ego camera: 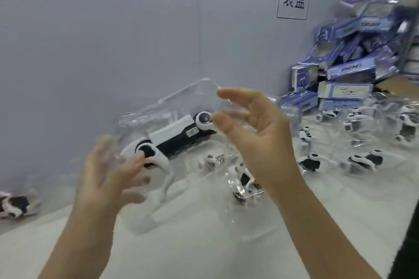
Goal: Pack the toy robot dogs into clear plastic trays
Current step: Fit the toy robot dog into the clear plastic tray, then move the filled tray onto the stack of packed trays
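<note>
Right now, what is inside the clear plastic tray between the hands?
A white-and-black toy robot dog lies inside the clear plastic tray; the left hand covers part of it.

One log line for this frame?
step: pack | dog in tray, held up | left hand spread on tray end | right hand at other end, grip unclear

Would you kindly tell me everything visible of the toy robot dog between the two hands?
The toy robot dog is glossy white and black plastic, with a boxy body, a round dark-domed joint and one white leg hanging down. It lies tilted, raised at the right, inside the clear tray, which the left hand supports and the right hand grips.
</note>
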The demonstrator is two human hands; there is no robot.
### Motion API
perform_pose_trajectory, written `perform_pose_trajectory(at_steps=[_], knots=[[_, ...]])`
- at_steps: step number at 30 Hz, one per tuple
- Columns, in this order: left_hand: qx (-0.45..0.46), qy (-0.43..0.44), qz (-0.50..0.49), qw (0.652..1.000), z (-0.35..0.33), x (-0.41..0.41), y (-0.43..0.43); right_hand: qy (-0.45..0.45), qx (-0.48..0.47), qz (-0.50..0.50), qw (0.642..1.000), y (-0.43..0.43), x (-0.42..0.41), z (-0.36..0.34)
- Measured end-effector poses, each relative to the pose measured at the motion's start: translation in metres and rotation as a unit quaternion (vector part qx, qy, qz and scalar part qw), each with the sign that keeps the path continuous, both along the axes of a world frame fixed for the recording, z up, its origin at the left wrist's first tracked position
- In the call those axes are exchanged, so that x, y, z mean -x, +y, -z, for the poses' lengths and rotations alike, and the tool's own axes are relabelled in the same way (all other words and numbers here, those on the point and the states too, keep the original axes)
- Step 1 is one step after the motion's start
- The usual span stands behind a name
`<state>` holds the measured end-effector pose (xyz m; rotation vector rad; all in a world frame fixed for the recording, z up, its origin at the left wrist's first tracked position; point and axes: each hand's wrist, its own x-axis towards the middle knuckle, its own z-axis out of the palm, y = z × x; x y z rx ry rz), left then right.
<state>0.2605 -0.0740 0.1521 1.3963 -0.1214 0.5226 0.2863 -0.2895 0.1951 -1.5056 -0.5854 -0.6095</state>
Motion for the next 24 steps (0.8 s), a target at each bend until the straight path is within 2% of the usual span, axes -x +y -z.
perform_pose_trajectory(at_steps=[2,3,6,9,12,14,16,19,22,24], knots=[[0.031,0.039,0.105,0.993,-0.002,-0.012,-0.022,0.045,0.002,0.04,0.998,-0.028,-0.016,-0.013],[0.007,0.062,0.146,0.987,-0.002,-0.019,-0.034,0.077,0.003,0.056,0.995,-0.042,-0.025,-0.016],[-0.141,0.135,0.208,0.958,0.013,-0.034,-0.062,0.203,0.056,0.08,0.974,-0.082,-0.051,-0.009],[-0.268,0.182,0.199,0.925,0.034,-0.043,-0.084,0.274,0.1,0.102,0.951,-0.113,-0.07,0.005],[-0.281,0.177,0.173,0.927,0.047,-0.054,-0.099,0.294,0.124,0.127,0.939,-0.131,-0.078,0.016],[-0.244,0.165,0.186,0.937,0.055,-0.055,-0.107,0.308,0.161,0.099,0.932,-0.137,-0.077,0.023],[-0.17,0.162,0.191,0.953,0.064,-0.052,-0.112,0.295,0.163,0.056,0.94,-0.14,-0.072,0.035],[-0.014,0.174,0.188,0.967,0.07,-0.042,-0.12,0.22,0.048,0.077,0.971,-0.147,-0.056,0.062],[0.171,0.26,0.193,0.931,0.075,-0.038,-0.131,0.196,0.004,0.1,0.975,-0.147,-0.042,0.096],[0.187,0.303,0.205,0.912,0.079,-0.04,-0.141,0.217,0.016,0.064,0.974,-0.138,-0.042,0.106]])
